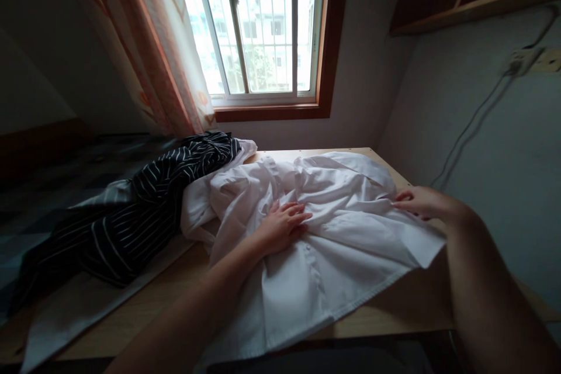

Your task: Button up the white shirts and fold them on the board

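A white button-up shirt (350, 251) lies spread and wrinkled over the wooden table, its front hem hanging past the near edge. My left hand (284, 225) rests flat on the middle of the shirt, fingers stretched out beside the button strip. At the shirt's right side, my right hand (423, 201) pinches the fabric between thumb and fingers, near a corner that sticks out. Folds cover the shirt's far part, so the collar cannot be made out clearly.
Black striped clothing (144, 204) lies heaped on the left, with more white cloth (83, 304) under it. The wooden table (394, 304) meets a wall on the right, where a cable (473, 114) hangs from a socket. A window (263, 29) and a curtain (153, 41) are behind.
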Demonstrator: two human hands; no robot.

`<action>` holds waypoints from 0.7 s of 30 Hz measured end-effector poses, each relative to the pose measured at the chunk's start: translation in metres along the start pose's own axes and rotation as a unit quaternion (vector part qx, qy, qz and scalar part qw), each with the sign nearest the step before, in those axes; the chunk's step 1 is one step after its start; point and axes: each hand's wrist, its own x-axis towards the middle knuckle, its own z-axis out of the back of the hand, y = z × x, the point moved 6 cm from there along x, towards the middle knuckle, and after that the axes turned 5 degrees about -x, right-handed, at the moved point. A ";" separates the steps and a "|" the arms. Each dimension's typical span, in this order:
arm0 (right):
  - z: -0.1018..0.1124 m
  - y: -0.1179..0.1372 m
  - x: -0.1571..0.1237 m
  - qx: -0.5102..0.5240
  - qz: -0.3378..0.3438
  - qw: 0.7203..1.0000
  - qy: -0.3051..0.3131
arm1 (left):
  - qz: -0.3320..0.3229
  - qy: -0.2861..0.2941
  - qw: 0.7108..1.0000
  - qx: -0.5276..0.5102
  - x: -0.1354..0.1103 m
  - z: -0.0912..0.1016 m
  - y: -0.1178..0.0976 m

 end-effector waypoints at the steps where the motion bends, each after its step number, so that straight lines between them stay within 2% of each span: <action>1: 0.002 -0.001 0.003 -0.018 0.004 0.999 -0.030 | 0.000 0.008 1.000 -0.004 0.000 0.000 -0.001; 4: 0.002 0.018 0.003 -0.010 0.051 0.995 -0.088 | -0.002 0.027 0.999 -0.018 0.001 -0.001 -0.001; 5: -0.002 0.030 0.000 0.001 0.074 0.995 -0.072 | -0.004 0.031 0.999 -0.024 0.001 0.000 -0.001; 8: -0.033 0.062 -0.011 0.032 0.133 0.986 0.096 | -0.014 0.014 0.999 -0.036 0.000 0.008 0.001; 10: -0.052 0.076 -0.018 0.021 0.154 0.974 0.167 | -0.013 -0.022 0.999 -0.026 -0.001 0.018 0.006; 15: -0.080 0.090 -0.020 -0.046 0.210 0.952 0.217 | 0.027 -0.103 0.993 0.045 -0.009 0.031 0.032; 18: -0.084 0.096 -0.027 -0.085 0.236 0.934 0.254 | 0.048 -0.088 0.993 0.062 -0.012 0.027 0.043; 21: -0.075 0.113 -0.046 -0.051 0.293 0.905 0.304 | 0.050 -0.061 0.995 0.067 -0.014 0.026 0.042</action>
